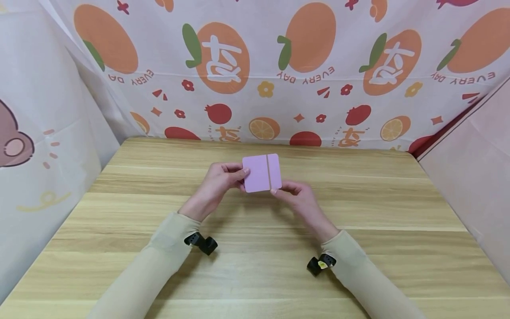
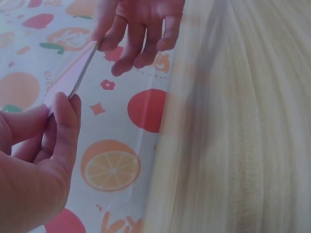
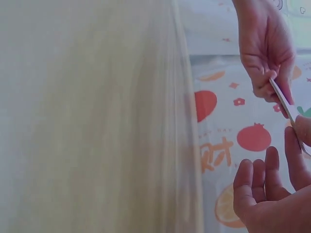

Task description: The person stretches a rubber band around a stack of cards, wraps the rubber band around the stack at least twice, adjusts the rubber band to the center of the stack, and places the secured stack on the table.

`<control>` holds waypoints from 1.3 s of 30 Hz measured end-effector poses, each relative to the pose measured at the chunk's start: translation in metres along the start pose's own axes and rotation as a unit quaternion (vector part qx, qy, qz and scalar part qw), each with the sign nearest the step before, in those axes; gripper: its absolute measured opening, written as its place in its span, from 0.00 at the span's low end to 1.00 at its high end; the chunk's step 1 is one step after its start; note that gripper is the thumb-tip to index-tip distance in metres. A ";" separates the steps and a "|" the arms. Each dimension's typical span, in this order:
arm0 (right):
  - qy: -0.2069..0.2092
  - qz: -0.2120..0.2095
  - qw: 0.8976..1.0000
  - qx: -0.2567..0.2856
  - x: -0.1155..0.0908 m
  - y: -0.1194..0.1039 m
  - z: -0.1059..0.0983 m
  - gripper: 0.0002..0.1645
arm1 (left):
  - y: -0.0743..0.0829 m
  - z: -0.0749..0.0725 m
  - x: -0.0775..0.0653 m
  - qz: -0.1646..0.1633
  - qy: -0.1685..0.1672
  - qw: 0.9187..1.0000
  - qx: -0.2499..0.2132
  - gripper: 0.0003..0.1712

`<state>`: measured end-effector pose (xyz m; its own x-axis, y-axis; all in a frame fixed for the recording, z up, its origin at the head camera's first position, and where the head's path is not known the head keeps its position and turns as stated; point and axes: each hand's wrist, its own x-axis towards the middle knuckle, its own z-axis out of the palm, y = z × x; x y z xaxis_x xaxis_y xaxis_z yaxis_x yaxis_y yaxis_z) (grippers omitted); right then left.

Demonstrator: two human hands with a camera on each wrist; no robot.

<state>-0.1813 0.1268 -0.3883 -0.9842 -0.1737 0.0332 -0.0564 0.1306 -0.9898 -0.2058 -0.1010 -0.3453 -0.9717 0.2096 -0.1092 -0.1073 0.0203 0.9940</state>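
A thin, pink, square notebook (image 1: 256, 173) with rounded corners and a brownish band near its right side is held up above the table. My left hand (image 1: 217, 184) pinches its left edge, thumb on the front and fingers curled behind. At the lower right corner, the thumb and forefinger of my right hand (image 1: 299, 199) pinch it. The left wrist view has the notebook (image 2: 77, 73) nearly edge-on between both hands. In the right wrist view, the other fingers of the right hand (image 3: 277, 194) are spread away from the notebook (image 3: 284, 103).
Under both arms lies a wood-grain table (image 1: 247, 274). A white curtain (image 1: 263, 102) printed with oranges and other fruit hangs behind its far edge, with plainer cloth (image 1: 44, 177) at the left. Black wrist cameras (image 1: 203, 243) are strapped over beige sleeves (image 1: 159, 257).
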 end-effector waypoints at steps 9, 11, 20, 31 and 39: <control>0.023 0.030 0.999 0.026 -0.005 -0.001 0.008 0.16 | 0.000 0.005 -0.002 0.015 0.018 1.000 -0.018 0.14; 0.033 0.030 0.998 0.033 -0.006 -0.002 0.010 0.15 | 0.000 0.008 -0.002 0.022 0.026 0.999 -0.029 0.14; 0.048 0.067 0.989 0.119 -0.009 -0.003 0.017 0.16 | -0.001 0.014 -0.004 0.032 0.050 0.997 -0.056 0.15; 0.042 0.075 0.983 0.161 -0.011 0.000 0.026 0.19 | -0.002 0.020 -0.005 0.033 0.042 0.997 -0.049 0.14; 0.009 0.075 0.987 0.143 -0.013 0.000 0.022 0.22 | -0.002 0.009 -0.002 0.012 0.036 0.999 -0.029 0.15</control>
<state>-0.1654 0.1077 -0.3922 -0.9808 -0.1560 -0.1169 0.1373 -0.1267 -0.9824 -0.2021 -0.0925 -0.3469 -0.9864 0.1389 -0.0876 -0.0942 -0.0418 0.9947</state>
